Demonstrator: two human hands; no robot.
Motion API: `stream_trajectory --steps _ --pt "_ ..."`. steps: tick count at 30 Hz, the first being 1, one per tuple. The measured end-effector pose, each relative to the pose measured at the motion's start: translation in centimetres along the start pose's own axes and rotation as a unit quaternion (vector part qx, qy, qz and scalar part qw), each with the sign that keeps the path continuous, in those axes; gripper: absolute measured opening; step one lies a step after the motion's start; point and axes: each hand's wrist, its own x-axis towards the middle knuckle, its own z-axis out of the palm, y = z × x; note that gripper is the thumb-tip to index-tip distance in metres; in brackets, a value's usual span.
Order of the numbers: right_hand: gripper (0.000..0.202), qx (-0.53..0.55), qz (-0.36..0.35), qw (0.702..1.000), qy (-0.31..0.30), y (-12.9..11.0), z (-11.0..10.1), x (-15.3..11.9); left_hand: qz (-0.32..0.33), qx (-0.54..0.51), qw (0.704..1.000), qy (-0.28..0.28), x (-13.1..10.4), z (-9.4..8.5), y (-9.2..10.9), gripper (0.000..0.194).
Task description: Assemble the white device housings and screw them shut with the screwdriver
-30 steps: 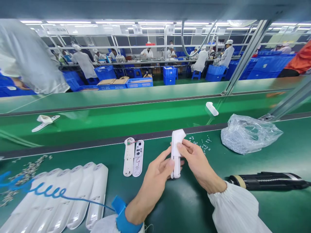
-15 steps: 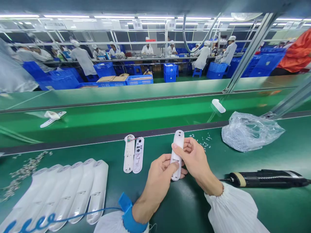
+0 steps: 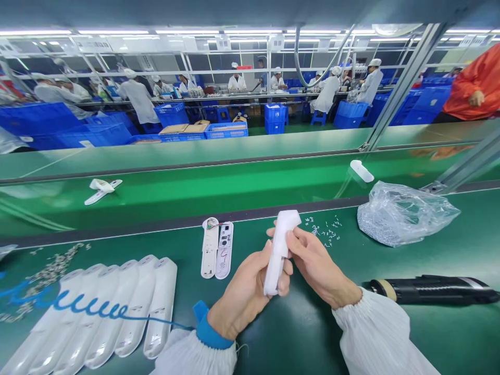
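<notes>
**White casing steadied from two sides, tool lying idle**

The left hand is wrapped around the narrower lower part of the casing, its fingertips showing on the far side. The right hand pinches the broader upper part, thumb on the near face. The casing is tilted between the two, apparently held above the tabletop.

The step in hand looks like working the casing by finger, either checking it or pressing its parts together; the view does not settle which. The next move seems to call for a firm left grip while the right fingers make any small adjustment, so that the parts stay aligned.

Beyond the left hand lie two slim halves side by side, with wires and a circuit board showing. Farther to its left is a row of white shells. Just beyond the right hand are scattered small pieces, with a clear bag farther right. A black power driver lies to the right of that hand, untouched.
</notes>
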Motion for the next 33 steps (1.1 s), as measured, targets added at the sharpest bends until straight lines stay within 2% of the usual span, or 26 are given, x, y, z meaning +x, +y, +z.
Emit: stream_trajectory --steps 2,3,5,7,10,12,13,14,15,16,19,21,23,26,28,31,33 --pt "0.041 0.032 -0.007 0.999 0.007 0.3 0.2 0.1 0.040 0.104 0.992 0.067 0.0 0.0 0.0 0.032" --pt "0.042 0.057 -0.012 0.998 0.017 0.5 0.3 0.1 0.065 0.182 0.975 0.109 -0.1 0.0 -0.1 0.030" --pt "0.046 0.107 -0.015 0.993 0.035 0.7 0.5 0.3 0.110 0.344 0.917 0.168 -0.3 0.2 -0.5 0.026" --pt "0.048 0.144 0.001 0.989 0.041 0.8 0.6 0.4 0.146 0.464 0.855 0.183 -0.5 0.4 -1.0 0.022" --pt "0.048 0.187 0.026 0.981 0.052 0.8 0.5 0.5 0.167 0.569 0.782 0.194 -0.6 0.7 -1.9 0.030" --pt "0.046 0.210 0.027 0.976 0.054 0.9 0.5 0.5 0.165 0.602 0.752 0.212 -0.6 0.8 -2.3 0.029" --pt "0.046 0.213 0.026 0.975 0.054 1.0 0.5 0.5 0.167 0.603 0.750 0.217 -0.6 0.9 -2.4 0.027" --pt "0.046 0.209 0.027 0.976 0.057 1.1 0.5 0.5 0.168 0.591 0.758 0.219 -0.6 0.9 -2.3 0.027" --pt "0.046 0.200 0.030 0.977 0.064 1.1 0.5 0.5 0.163 0.565 0.780 0.215 -0.6 0.9 -2.1 0.028" --pt "0.047 0.189 0.034 0.979 0.074 1.1 0.5 0.5 0.142 0.523 0.815 0.206 -0.6 0.9 -1.8 0.033" --pt "0.048 0.156 0.047 0.984 0.070 0.8 0.6 0.2 -0.011 0.327 0.934 0.143 -0.6 0.7 -0.4 0.056" --pt "0.044 0.144 0.053 0.987 0.042 0.6 0.6 0.0 -0.090 0.198 0.972 0.084 -0.6 0.5 0.3 0.061" --pt "0.041 0.120 0.055 0.990 0.041 0.7 0.7 -0.1 -0.090 0.117 0.989 0.031 -0.5 0.2 0.7 0.052" --pt "0.043 0.062 0.022 0.994 0.092 1.3 0.7 -0.2 -0.063 0.063 0.996 -0.011 -0.3 -0.5 0.4 0.034" --pt "0.045 0.042 -0.002 0.992 0.116 1.7 0.8 -0.1 -0.063 0.058 0.996 -0.012 0.0 -0.8 0.1 0.031" --pt "0.044 0.048 -0.004 0.993 0.105 1.7 0.9 -0.1 -0.060 0.066 0.996 -0.010 0.1 -0.9 -0.3 0.031" --pt "0.045 0.061 0.013 0.994 0.091 1.5 1.0 0.0 -0.023 0.138 0.990 0.026 0.1 -0.6 -0.5 0.033"
